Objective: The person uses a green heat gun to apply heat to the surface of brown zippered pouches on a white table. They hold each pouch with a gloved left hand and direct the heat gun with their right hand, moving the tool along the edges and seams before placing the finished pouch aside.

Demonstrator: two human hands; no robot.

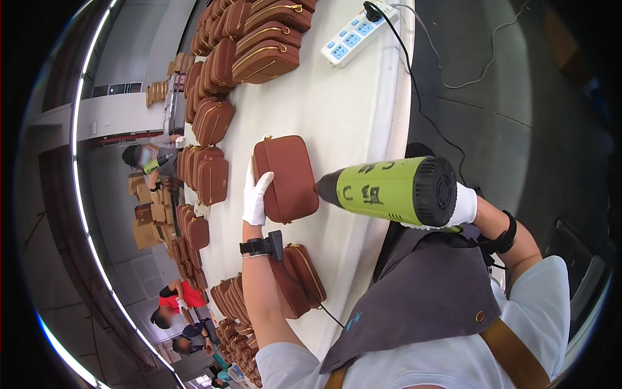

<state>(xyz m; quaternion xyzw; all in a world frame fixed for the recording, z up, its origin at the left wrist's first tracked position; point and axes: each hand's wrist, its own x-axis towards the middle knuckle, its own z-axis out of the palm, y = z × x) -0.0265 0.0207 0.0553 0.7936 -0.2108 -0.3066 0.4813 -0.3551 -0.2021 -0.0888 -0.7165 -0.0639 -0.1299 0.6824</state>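
In a white glove, my left hand grips one side of a reddish-brown bag with rounded corners, its thumb lying over the front face. Gold-coloured metal fittings show at both ends of this bag. My right hand, also gloved in white, holds a green and black heat gun that bears handwritten marks. The gun's black nozzle points at the bag's near edge, touching it or very close to it; I cannot tell which. The gun's body hides most of my right hand and the handle.
Rows of similar brown bags stand on the white table. More bags stand beside my left forearm. A white power strip with a black cord lies near the table edge. Co-workers stand across the table.
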